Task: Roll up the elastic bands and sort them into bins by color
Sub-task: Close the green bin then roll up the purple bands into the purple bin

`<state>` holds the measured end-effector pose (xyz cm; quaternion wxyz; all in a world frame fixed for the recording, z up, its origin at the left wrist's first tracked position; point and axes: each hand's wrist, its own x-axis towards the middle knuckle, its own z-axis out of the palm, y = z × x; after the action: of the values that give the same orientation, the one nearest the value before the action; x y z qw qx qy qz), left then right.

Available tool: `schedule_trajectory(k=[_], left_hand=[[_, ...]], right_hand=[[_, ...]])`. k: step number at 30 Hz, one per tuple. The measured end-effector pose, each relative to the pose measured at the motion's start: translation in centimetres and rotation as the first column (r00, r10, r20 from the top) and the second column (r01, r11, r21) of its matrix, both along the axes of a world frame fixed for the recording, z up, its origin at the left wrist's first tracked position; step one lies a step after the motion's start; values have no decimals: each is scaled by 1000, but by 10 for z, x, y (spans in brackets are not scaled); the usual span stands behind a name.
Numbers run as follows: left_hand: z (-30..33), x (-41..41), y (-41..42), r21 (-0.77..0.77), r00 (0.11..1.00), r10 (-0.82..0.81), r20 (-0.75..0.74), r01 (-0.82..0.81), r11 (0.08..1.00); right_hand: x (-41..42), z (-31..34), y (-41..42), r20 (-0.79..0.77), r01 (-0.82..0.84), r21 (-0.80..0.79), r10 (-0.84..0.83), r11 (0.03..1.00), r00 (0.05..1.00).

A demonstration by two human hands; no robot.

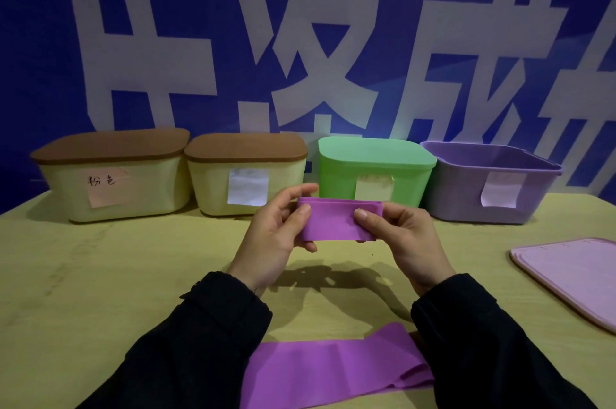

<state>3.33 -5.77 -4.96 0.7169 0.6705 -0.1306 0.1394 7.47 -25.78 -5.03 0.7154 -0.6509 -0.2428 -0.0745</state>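
The purple band [336,220] was held up above the counter [133,275], between the two hands, its folded or partly rolled stretch running left to right in front of the green bin [373,172]. The left hand [276,235] pinched its left end, thumb on the near face and fingers [300,190] curled behind; the right hand [400,238] pinched the right end the same way, thumb in front, the other fingers hidden behind the material. The long axis of the held stretch therefore lay straight across from one hand to the other, each hand at one end, neither nearer than the other. A loose length of the same purple [333,368] lay flat on the counter near the person, between the dark sleeves; whether it joined the held part could not be told. The open purple bin [493,188] stood just right of the green one, beyond the right hand, so the right hand seemed the likelier one to carry the roll over. Rolling looked unfinished.
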Motion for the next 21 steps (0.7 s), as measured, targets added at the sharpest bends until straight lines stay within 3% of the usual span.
schedule_trajectory(k=[10,14,21], left_hand=[[1,1,-2,-32,995,91,26,-90,995],[-1,1,-3,3,996,83,21,-83,997],[-5,3,-7,104,994,49,95,-59,993]], right_hand=[[2,-3,1,-9,-44,-27,44,999,999],[2,-4,3,13,-28,-98,30,995,999],[2,-3,6,-8,1,-48,-1,999,1000]])
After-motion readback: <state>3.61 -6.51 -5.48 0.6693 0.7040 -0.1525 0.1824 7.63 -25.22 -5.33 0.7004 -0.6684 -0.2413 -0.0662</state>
